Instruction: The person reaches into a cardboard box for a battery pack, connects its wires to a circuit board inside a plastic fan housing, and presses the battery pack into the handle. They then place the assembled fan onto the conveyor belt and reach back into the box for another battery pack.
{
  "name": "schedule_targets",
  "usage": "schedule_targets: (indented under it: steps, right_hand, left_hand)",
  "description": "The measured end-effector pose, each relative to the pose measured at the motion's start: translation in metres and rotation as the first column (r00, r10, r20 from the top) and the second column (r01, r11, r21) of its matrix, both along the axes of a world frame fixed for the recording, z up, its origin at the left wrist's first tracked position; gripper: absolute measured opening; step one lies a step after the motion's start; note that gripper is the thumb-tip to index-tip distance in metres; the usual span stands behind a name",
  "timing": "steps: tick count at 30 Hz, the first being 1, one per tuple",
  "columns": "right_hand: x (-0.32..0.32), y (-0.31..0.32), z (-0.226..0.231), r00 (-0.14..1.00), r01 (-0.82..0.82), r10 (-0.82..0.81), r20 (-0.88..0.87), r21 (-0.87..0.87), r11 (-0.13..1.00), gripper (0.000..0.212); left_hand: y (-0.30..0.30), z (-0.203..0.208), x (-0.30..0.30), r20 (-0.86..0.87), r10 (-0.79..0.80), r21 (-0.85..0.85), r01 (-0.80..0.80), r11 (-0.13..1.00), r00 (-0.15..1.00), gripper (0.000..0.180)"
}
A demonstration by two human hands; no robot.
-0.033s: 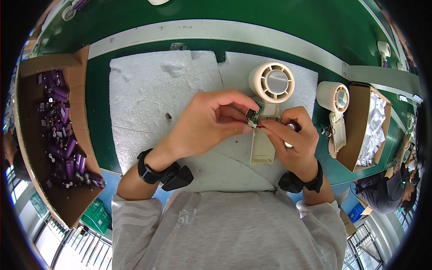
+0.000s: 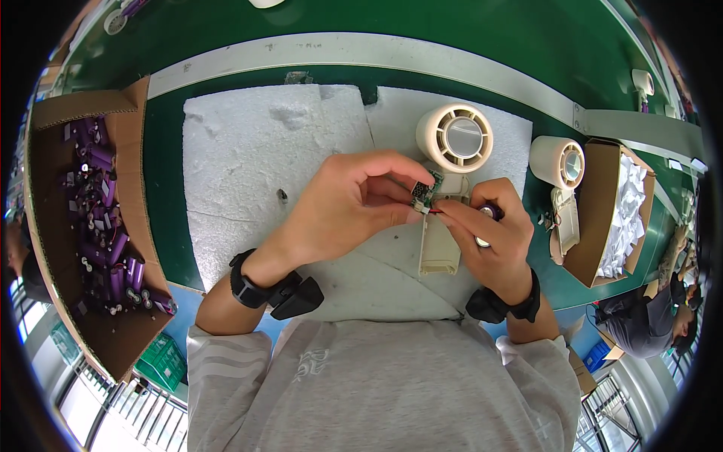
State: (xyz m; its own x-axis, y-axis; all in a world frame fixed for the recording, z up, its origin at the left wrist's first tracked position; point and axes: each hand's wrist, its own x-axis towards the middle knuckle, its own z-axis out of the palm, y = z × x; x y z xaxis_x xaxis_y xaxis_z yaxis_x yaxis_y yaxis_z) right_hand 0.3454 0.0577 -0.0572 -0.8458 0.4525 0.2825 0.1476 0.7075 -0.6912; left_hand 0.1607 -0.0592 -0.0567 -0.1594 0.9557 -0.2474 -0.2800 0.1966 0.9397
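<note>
My left hand pinches a small green circuit board between thumb and fingertips, over the open cream handle shell of a handheld fan. My right hand is closed around a purple battery cell, mostly hidden by the fingers. Its thumb and forefinger pinch a thin red wire where it meets the board's lower edge; whether the plug is seated cannot be made out. The fan's round head lies just beyond my hands, and the lower handle shell shows between them.
White foam sheets cover the green bench. At left stands a cardboard box of purple battery cells. To the right are a second cream fan and a box of silvery-white packets. A metal rail crosses behind. Someone sits far right.
</note>
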Motion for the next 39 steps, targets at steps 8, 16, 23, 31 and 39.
schedule_targets:
  steps: [8,16,23,31,39]
  right_hand:
    - [-0.0009,-0.0004,0.0012,1.0,0.007,-0.007,-0.004,-0.005,1.0,0.026]
    - [-0.0029,-0.0021,0.0006,0.999,0.036,-0.036,-0.002,-0.001,0.999,0.022]
    - [-0.0017,-0.0011,0.0,0.999,0.034,-0.034,0.008,-0.008,0.999,0.022]
    - [-0.0024,-0.0015,0.0006,0.999,0.04,-0.041,-0.02,-0.033,0.999,0.023]
    - [-0.0024,-0.0025,0.0003,0.998,0.064,-0.064,-0.018,-0.041,0.997,0.022]
  left_hand:
    - [0.0004,-0.0005,-0.0011,0.076,-0.021,-0.06,0.026,0.998,0.997,0.028]
    - [-0.0002,-0.0002,-0.0015,0.027,-0.029,-0.027,0.03,0.999,0.999,0.026]
    - [0.0005,0.0022,-0.0005,-0.068,-0.035,-0.01,0.034,0.999,0.997,0.027]
    - [-0.0005,-0.0011,0.0022,-0.046,-0.022,-0.013,0.022,1.0,0.999,0.028]
    - [0.0001,0.0002,0.0026,-0.06,-0.026,-0.021,0.025,0.999,0.998,0.027]
